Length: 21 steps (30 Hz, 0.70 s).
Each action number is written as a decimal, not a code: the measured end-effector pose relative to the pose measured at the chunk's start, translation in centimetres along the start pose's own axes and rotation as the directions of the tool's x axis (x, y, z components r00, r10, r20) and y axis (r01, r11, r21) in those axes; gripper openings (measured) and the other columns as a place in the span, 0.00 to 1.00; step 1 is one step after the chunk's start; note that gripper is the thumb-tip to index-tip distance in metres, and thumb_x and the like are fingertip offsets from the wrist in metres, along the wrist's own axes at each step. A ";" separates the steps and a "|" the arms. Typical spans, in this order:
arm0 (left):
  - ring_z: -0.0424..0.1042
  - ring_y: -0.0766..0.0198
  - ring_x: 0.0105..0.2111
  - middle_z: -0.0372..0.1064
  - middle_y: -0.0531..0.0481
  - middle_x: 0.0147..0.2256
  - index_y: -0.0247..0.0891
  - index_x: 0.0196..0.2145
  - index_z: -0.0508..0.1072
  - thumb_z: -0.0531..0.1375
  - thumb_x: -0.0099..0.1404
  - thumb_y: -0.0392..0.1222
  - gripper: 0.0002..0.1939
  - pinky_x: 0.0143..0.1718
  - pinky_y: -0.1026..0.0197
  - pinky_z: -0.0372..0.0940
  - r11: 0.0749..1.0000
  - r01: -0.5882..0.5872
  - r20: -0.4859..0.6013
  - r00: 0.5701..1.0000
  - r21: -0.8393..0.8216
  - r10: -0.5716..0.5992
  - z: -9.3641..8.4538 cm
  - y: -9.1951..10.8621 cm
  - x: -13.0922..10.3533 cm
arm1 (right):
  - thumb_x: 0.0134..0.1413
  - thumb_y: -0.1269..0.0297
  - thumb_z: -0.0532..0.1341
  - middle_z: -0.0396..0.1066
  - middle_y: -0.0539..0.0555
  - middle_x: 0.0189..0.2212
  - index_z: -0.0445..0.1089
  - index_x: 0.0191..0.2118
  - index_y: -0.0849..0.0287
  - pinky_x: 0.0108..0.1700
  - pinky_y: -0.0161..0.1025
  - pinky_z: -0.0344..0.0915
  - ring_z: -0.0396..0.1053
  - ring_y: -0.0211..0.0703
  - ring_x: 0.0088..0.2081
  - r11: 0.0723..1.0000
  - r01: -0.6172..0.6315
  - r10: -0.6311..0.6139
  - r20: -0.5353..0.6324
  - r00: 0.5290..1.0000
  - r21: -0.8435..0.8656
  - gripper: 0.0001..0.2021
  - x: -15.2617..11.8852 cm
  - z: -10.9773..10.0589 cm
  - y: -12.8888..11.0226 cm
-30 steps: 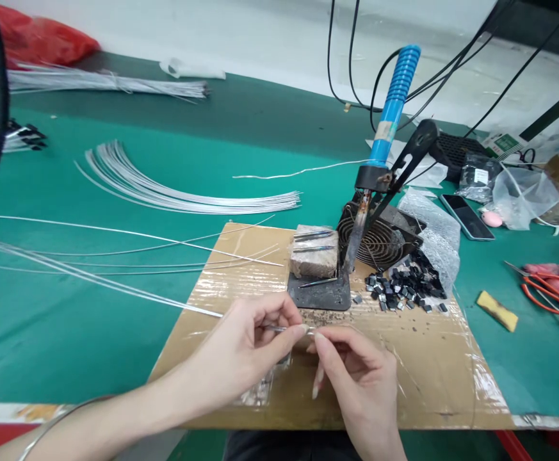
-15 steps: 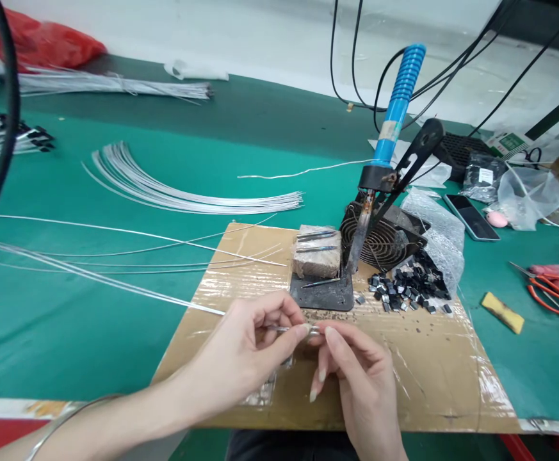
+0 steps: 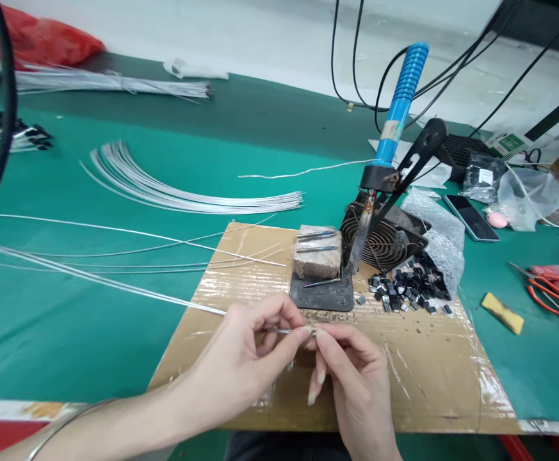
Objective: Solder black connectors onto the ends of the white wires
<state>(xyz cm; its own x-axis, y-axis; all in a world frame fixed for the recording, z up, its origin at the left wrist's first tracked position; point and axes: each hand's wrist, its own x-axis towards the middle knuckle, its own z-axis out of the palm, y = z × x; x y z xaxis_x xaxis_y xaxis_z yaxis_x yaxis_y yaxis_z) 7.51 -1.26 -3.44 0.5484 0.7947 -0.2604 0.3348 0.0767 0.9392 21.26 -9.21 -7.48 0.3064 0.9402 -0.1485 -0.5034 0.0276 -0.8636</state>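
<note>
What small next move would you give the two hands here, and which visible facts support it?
I'd probably hold the left hand steady and let the right hand make a slight adjustment at the tip. A thin strand shows between the left fingers, and both hands' fingertips meet at its end. Whatever the right fingertips pinch is too small to tell.

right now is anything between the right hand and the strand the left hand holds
Nothing visible but the left hand: its fingertips cover part of the strand where the right hand meets them, hiding the exact contact.
</note>
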 end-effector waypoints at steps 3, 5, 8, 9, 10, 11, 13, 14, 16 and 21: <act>0.64 0.65 0.26 0.66 0.53 0.26 0.39 0.31 0.69 0.60 0.68 0.53 0.16 0.25 0.64 0.57 1.000 -0.006 0.013 1.000 -0.009 0.006 0.0 -0.3 0.0 | 0.59 0.59 0.72 0.78 0.50 0.24 0.83 0.35 0.57 0.20 0.26 0.71 0.69 0.30 0.15 1.000 0.003 -0.003 -0.001 1.000 -0.003 0.07 0.0 0.0 0.0; 0.63 0.65 0.26 0.65 0.53 0.26 0.39 0.31 0.69 0.59 0.68 0.53 0.16 0.25 0.64 0.56 1.000 -0.004 0.018 1.000 -0.012 0.004 0.0 -0.5 0.0 | 0.59 0.59 0.72 0.77 0.49 0.23 0.83 0.35 0.57 0.20 0.27 0.72 0.69 0.31 0.15 1.000 0.004 -0.004 0.001 1.000 -0.006 0.08 -0.1 -0.1 0.1; 0.62 0.66 0.25 0.64 0.54 0.25 0.39 0.31 0.69 0.59 0.69 0.53 0.16 0.25 0.64 0.55 1.000 -0.010 0.026 1.000 -0.005 0.010 0.0 -0.7 -0.1 | 0.59 0.59 0.71 0.77 0.50 0.24 0.84 0.36 0.57 0.20 0.28 0.71 0.69 0.32 0.15 1.000 -0.011 0.011 0.006 1.000 0.002 0.08 -0.1 -0.3 0.3; 0.61 0.66 0.25 0.64 0.54 0.25 0.39 0.31 0.69 0.59 0.69 0.53 0.16 0.25 0.64 0.54 1.000 -0.013 0.032 0.999 -0.001 0.013 0.0 -0.7 -0.2 | 0.58 0.59 0.72 0.78 0.51 0.24 0.84 0.35 0.57 0.19 0.28 0.71 0.69 0.32 0.16 1.000 -0.026 0.026 0.013 1.000 0.010 0.08 -0.1 -0.4 0.2; 0.61 0.67 0.24 0.64 0.54 0.25 0.38 0.31 0.70 0.59 0.69 0.52 0.15 0.24 0.64 0.54 1.000 -0.015 0.042 0.999 0.002 0.015 -0.1 -0.7 -0.2 | 0.58 0.59 0.72 0.78 0.51 0.24 0.84 0.35 0.57 0.19 0.27 0.70 0.69 0.31 0.16 0.999 -0.047 0.047 0.024 0.999 0.021 0.08 0.0 -0.5 0.1; 0.60 0.67 0.24 0.64 0.54 0.25 0.38 0.31 0.70 0.59 0.69 0.52 0.15 0.24 0.64 0.53 1.000 -0.015 0.049 0.999 0.005 0.014 -0.1 -0.6 -0.2 | 0.57 0.58 0.72 0.78 0.51 0.25 0.84 0.34 0.57 0.19 0.27 0.69 0.69 0.31 0.16 0.997 -0.071 0.070 0.034 0.997 0.032 0.08 0.0 -0.5 -0.1; 0.59 0.67 0.23 0.65 0.54 0.25 0.38 0.31 0.70 0.59 0.69 0.52 0.15 0.23 0.64 0.52 1.000 -0.012 0.058 0.998 0.009 0.011 -0.2 -0.5 -0.2 | 0.56 0.58 0.73 0.77 0.50 0.23 0.83 0.32 0.57 0.20 0.26 0.69 0.68 0.30 0.16 0.991 -0.127 0.125 0.048 0.991 0.037 0.08 0.1 -0.7 -0.6; 0.58 0.68 0.23 0.65 0.54 0.24 0.38 0.30 0.70 0.59 0.68 0.52 0.15 0.23 0.64 0.51 1.000 -0.009 0.061 0.998 0.010 0.009 -0.2 -0.4 -0.2 | 0.56 0.58 0.73 0.76 0.50 0.21 0.83 0.32 0.57 0.20 0.26 0.69 0.68 0.31 0.16 0.988 -0.154 0.152 0.051 0.987 0.030 0.08 0.1 -0.7 -0.9; 0.56 0.69 0.22 0.65 0.54 0.24 0.37 0.30 0.71 0.60 0.68 0.51 0.15 0.22 0.65 0.50 1.000 -0.009 0.066 0.998 0.004 0.008 -0.2 -0.3 0.0 | 0.56 0.57 0.73 0.73 0.48 0.19 0.83 0.31 0.58 0.21 0.27 0.70 0.67 0.31 0.17 0.982 -0.191 0.190 0.073 0.979 0.006 0.09 0.2 -0.9 -1.4; 0.60 0.68 0.23 0.67 0.53 0.25 0.37 0.29 0.71 0.61 0.67 0.49 0.14 0.23 0.66 0.55 0.999 -0.031 0.039 0.999 -0.037 0.032 -0.2 -0.1 0.1 | 0.57 0.57 0.72 0.74 0.50 0.21 0.83 0.32 0.58 0.22 0.26 0.72 0.69 0.32 0.19 0.983 -0.186 0.185 0.096 0.978 0.004 0.10 0.3 -1.0 -1.5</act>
<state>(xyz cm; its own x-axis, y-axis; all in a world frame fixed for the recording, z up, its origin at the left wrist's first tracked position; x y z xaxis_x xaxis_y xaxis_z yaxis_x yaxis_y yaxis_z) 7.38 -1.10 -3.54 0.5888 0.7724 -0.2384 0.2890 0.0743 0.9544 22.90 -9.35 -6.71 0.1292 0.9573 -0.2586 -0.5548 -0.1463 -0.8190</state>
